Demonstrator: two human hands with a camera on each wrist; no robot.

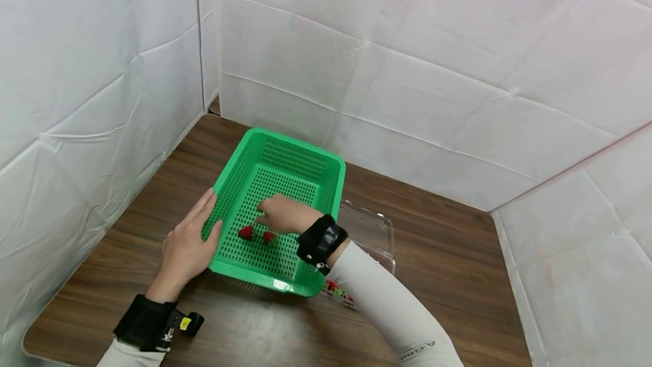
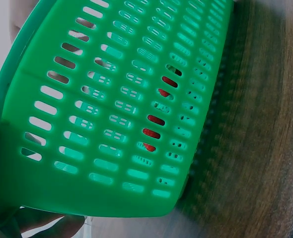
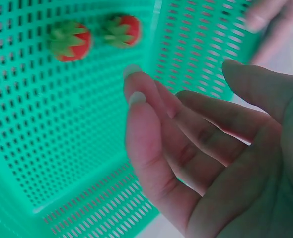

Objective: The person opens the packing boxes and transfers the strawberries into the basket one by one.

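Observation:
A green slotted basket [image 1: 326,158] stands on the brown table. My left hand [image 1: 191,239] holds its left wall, thumb hooked inside the rim and fingers laid along the outside. My right hand [image 1: 279,214] hovers inside the basket, fingers relaxed and empty, just right of two red strawberries [image 1: 246,232] [image 1: 269,237] lying on the basket floor. In the right wrist view the same hand [image 3: 181,84] is loosely spread below both strawberries [image 3: 69,40] [image 3: 121,29]. The left wrist view shows the basket's outer wall [image 2: 111,99], with red strawberry [image 2: 151,133] glimpsed through its slots.
A clear plastic clamshell box [image 1: 372,231] lies open right of the basket, partly behind my right forearm, with a few strawberries [image 1: 338,290] at its near end. White padded walls close in the table on the left, back and right.

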